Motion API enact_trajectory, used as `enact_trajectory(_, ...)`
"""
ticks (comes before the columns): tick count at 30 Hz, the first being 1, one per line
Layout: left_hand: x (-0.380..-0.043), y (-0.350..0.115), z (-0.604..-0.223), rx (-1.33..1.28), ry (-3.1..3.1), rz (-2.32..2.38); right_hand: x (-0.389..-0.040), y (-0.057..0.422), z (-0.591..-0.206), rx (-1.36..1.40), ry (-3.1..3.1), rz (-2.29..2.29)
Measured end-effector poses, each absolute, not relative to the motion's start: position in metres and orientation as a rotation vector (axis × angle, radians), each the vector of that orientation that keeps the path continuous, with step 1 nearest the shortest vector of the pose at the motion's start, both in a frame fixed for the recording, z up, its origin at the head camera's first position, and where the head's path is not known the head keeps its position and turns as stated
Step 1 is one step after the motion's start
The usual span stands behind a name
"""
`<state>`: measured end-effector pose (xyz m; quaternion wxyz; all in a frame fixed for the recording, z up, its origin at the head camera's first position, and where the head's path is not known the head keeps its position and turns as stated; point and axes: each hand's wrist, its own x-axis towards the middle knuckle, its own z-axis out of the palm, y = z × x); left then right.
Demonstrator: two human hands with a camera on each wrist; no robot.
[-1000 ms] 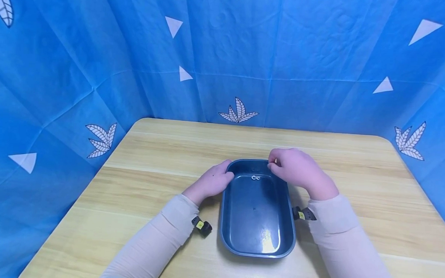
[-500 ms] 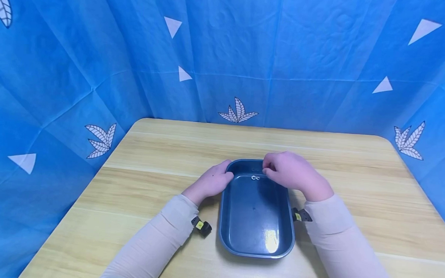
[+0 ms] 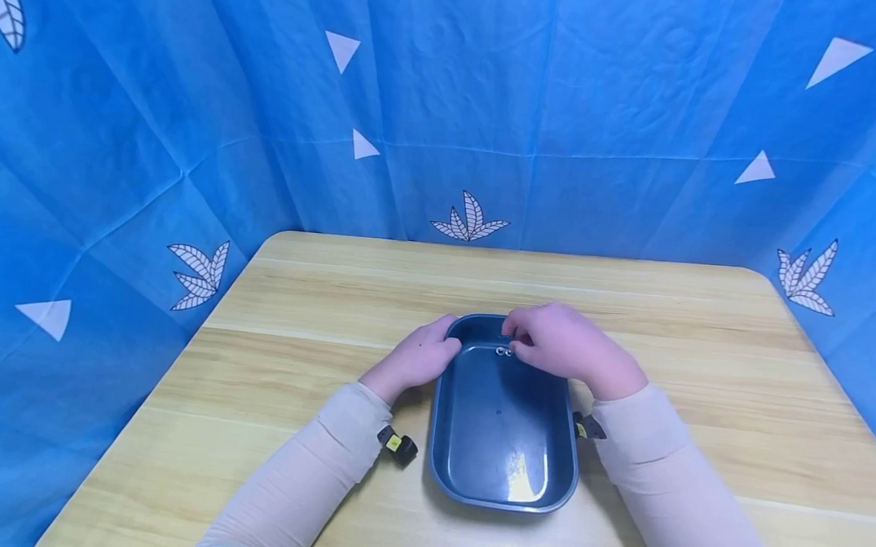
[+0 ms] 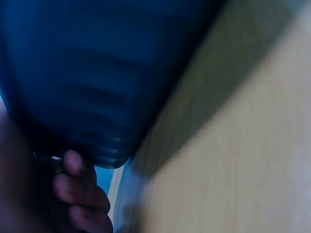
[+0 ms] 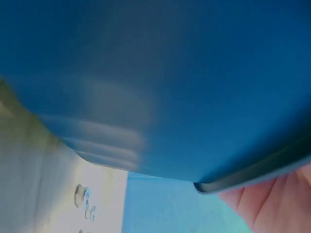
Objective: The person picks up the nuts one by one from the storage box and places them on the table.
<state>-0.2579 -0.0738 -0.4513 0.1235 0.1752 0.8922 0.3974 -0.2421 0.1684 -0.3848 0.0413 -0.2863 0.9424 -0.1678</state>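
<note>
A dark blue rectangular tray (image 3: 501,423) stands on the table in the head view. My left hand (image 3: 416,356) grips its far left corner, thumb over the rim; in the left wrist view the curled fingers (image 4: 80,191) lie by the tray's outer wall. Two small silvery rings, like nuts (image 3: 501,351), lie inside at the far end. Over the far right corner, my right hand (image 3: 563,348) points thumb and forefinger down beside them, with a gap between the two; nothing shows in it. The right wrist view has the palm (image 5: 277,204) under the tray rim (image 5: 243,182).
Several small pale ring-ended pieces (image 5: 81,195) lie on the wooden table beyond the tray in the right wrist view; the head view does not show them. A blue curtain (image 3: 445,102) with leaf prints and white triangles hangs behind the table (image 3: 319,317).
My right hand has moved left and slightly nearer, from the tray's far right rim to over the silvery rings. The left hand stays at the corner, and the tray has barely shifted.
</note>
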Motion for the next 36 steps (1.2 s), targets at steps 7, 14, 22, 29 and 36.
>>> enact_trajectory(7, -0.258, -0.074, -0.450, 0.478, 2.564, 1.178, -0.241, 0.156, -0.398, -0.937, 2.773, -0.371)
enact_trajectory(14, -0.258, -0.075, -0.447, 0.471, 2.555, 1.179, -0.239, 0.151, -0.402, -0.932, 2.753, -0.267)
enact_trajectory(22, -0.258, -0.075, -0.449, 0.475, 2.557, 1.173, -0.238, 0.148, -0.413, -0.980, 2.836, -0.156)
enact_trajectory(29, -0.259, -0.075, -0.449, 0.481, 2.559, 1.179, -0.239, 0.146, -0.420, -0.994, 2.869, -0.166)
enact_trajectory(36, -0.258, -0.075, -0.450, 0.476, 2.560, 1.184, -0.241, 0.146, -0.419, -0.959, 2.823, -0.164)
